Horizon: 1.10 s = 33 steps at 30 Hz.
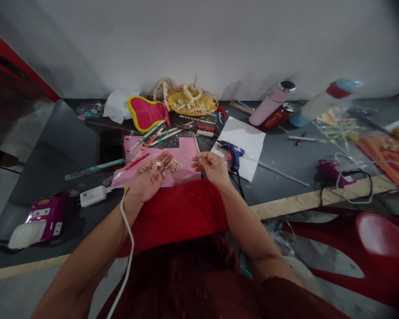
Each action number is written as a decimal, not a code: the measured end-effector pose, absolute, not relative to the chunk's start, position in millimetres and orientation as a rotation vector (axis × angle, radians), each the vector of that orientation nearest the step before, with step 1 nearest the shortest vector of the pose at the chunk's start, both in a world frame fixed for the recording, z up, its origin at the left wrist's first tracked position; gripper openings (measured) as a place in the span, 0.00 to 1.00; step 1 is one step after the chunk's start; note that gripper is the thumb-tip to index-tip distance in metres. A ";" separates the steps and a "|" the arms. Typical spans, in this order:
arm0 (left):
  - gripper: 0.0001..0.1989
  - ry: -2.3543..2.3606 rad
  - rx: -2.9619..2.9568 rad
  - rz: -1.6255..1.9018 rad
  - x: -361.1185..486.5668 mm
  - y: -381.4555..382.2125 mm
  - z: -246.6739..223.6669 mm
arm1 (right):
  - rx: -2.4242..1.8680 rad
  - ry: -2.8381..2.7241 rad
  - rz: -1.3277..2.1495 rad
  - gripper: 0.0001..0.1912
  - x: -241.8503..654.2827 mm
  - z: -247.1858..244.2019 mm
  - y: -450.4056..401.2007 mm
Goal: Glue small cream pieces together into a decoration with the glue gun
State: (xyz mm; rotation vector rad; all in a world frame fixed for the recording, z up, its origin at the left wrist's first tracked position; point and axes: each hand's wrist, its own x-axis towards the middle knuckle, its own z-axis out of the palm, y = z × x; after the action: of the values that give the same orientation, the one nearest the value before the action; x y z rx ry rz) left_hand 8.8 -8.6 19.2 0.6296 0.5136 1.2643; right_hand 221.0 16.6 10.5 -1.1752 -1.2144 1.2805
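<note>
My left hand (pixel 149 178) is palm up over the pink sheet (pixel 190 166), its fingers partly curled. A small pale piece (pixel 158 164), like a bit of wood, sits between its thumb and fingers. Just beyond those fingertips, a cluster of small pale pieces (pixel 177 165) lies on the sheet. To the right, my right hand (pixel 213 167) hovers at the sheet's edge with thumb and forefinger pressed together; whatever is in that pinch is too small to make out. A blue glue gun (pixel 232 155) lies beside it on white paper (pixel 252 141), a clear glue stick trailing off.
Behind are a yellow wicker basket (pixel 193 110) with pale beadlike strings and a yellow-rimmed red piece (pixel 146 114). A pink bottle (pixel 269 105) and red can (pixel 279 116) stand at the back right. A white cable (pixel 129 230) crosses my left forearm from a charger (pixel 93 196).
</note>
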 end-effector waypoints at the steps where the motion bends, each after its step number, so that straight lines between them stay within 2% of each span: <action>1: 0.04 0.511 0.626 1.262 8.7 -8.7 19.1 | -1.202 -1.216 1.283 0.18 221.2 11.9 15.7; 4: 0.04 0.506 0.628 1.246 8.5 -9.0 19.4 | -1.302 -1.302 1.245 0.18 221.9 17.3 12.2; 8: 0.05 0.504 0.633 1.224 8.3 -8.9 20.1 | -1.307 -1.418 1.085 0.28 221.4 20.5 9.3; 11: 0.05 0.510 0.627 1.219 8.4 -9.1 20.2 | -1.280 -1.361 1.165 0.32 219.8 18.3 10.0; 14: 0.05 0.512 0.621 1.214 8.6 -9.5 19.9 | -1.263 -1.333 1.228 0.30 218.7 16.8 10.2; 21: 0.05 0.512 0.630 1.213 7.9 -8.9 19.6 | -1.180 -1.300 1.398 0.16 214.7 17.3 7.0; 26: 0.04 0.483 0.620 1.209 7.1 -9.5 20.0 | -1.251 -1.282 1.409 0.15 211.7 19.2 4.4; 33: 0.05 0.486 0.614 1.183 9.4 -11.7 23.1 | -1.234 -1.559 1.156 0.15 208.0 16.8 0.2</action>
State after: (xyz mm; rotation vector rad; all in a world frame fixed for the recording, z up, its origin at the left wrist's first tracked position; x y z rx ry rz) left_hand 9.4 -11.7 23.1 0.6142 0.4861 1.1828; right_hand 208.0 0.2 16.8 -1.2343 -1.5594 1.1556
